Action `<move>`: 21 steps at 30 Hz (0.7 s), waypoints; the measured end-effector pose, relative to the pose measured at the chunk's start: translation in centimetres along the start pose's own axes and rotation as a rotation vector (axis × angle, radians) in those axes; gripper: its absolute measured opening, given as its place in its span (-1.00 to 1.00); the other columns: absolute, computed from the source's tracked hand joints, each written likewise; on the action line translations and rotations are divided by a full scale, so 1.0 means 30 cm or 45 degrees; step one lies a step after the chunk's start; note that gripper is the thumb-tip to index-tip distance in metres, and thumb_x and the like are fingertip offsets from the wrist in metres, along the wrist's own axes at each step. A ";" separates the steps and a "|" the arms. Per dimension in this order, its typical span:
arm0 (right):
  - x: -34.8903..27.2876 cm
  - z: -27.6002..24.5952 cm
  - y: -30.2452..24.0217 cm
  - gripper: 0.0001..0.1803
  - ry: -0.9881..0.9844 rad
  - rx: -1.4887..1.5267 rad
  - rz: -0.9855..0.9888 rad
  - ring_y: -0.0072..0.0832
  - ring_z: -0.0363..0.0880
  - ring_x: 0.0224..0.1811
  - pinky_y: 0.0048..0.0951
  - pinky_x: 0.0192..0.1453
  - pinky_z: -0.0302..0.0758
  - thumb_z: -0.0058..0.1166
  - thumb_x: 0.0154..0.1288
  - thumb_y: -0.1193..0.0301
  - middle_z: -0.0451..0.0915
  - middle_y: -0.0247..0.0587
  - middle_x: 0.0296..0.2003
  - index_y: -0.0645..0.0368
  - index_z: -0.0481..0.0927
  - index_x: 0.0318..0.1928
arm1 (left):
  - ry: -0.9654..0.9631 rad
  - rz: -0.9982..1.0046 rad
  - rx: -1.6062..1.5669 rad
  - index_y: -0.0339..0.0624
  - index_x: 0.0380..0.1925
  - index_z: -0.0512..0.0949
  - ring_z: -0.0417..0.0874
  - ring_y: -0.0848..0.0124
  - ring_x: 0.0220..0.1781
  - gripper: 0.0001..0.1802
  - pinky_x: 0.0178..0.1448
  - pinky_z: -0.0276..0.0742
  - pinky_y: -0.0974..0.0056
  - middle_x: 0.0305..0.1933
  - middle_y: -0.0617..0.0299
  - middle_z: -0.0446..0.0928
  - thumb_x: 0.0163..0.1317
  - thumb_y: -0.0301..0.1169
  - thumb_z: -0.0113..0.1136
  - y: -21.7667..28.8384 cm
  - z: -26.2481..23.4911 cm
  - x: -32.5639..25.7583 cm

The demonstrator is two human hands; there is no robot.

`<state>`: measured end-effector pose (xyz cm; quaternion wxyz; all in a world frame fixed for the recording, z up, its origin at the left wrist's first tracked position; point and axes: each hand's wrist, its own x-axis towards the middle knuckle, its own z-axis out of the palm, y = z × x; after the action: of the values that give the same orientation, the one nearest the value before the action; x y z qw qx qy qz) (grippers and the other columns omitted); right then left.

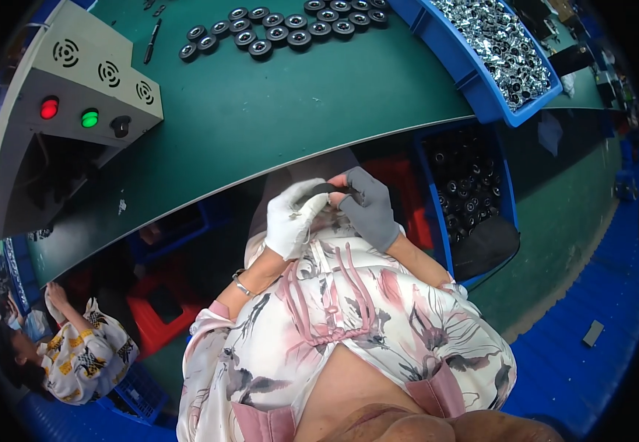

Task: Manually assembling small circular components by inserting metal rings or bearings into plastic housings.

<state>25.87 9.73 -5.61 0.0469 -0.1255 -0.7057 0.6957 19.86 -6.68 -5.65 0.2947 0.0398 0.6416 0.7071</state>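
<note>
My left hand [288,222], in a white glove, is closed on a small dark round piece [324,189] in front of my body. From the other side, my right hand [372,208] is closed on the same piece; its grey glove leaves the thumb and index fingertips bare. The fingers cover most of the piece, so its exact kind is hidden. Both hands are just off the near edge of the green table [260,132]. Toward the back of that table lie several black wheels [299,39] with metal centres, in loose rows.
A blue bin [474,85] of shiny metal parts stands at the table's right. Below it, another blue bin [508,184] holds black wheels. At left stands a beige machine [83,55] with red and green buttons. A pen [153,42] lies nearby. Another person [87,353] sits lower left.
</note>
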 end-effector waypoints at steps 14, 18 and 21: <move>0.122 0.062 -0.299 -0.75 -0.371 -0.215 -0.455 -0.53 0.51 -0.05 -0.54 0.03 0.43 0.10 0.32 0.62 0.51 -0.22 -0.05 0.36 0.58 0.00 | 0.619 0.619 0.073 -0.50 0.16 0.48 0.65 0.43 -0.29 -0.61 -0.14 0.64 0.35 -0.18 0.12 0.60 0.37 -0.59 0.24 0.336 -0.409 -0.130; 0.209 0.097 -0.352 -0.78 -0.365 -0.476 -0.534 -0.54 0.52 -0.08 -0.57 0.02 0.43 0.10 0.29 0.63 0.54 -0.23 -0.14 0.36 0.60 -0.05 | 1.029 0.646 0.298 -0.43 0.02 0.59 0.68 0.48 -0.30 -0.72 -0.18 0.61 0.40 -0.13 0.08 0.67 0.33 -0.56 0.25 0.473 -0.758 -0.077; 0.263 0.151 -0.348 -0.83 -0.367 -0.648 -0.639 -0.58 0.52 -0.20 -0.59 -0.07 0.42 0.10 0.26 0.64 0.54 -0.28 -0.29 0.33 0.63 -0.13 | 1.253 1.001 0.788 -0.18 -0.10 0.72 0.73 0.13 -0.25 -0.74 -0.11 0.64 0.18 -0.25 0.03 0.68 0.20 -0.41 0.36 0.428 -1.029 0.074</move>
<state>16.00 7.26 3.79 0.0832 0.1427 -0.8639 0.4757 -0.06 -32.96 0.24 -0.3325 0.0263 0.8102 0.4819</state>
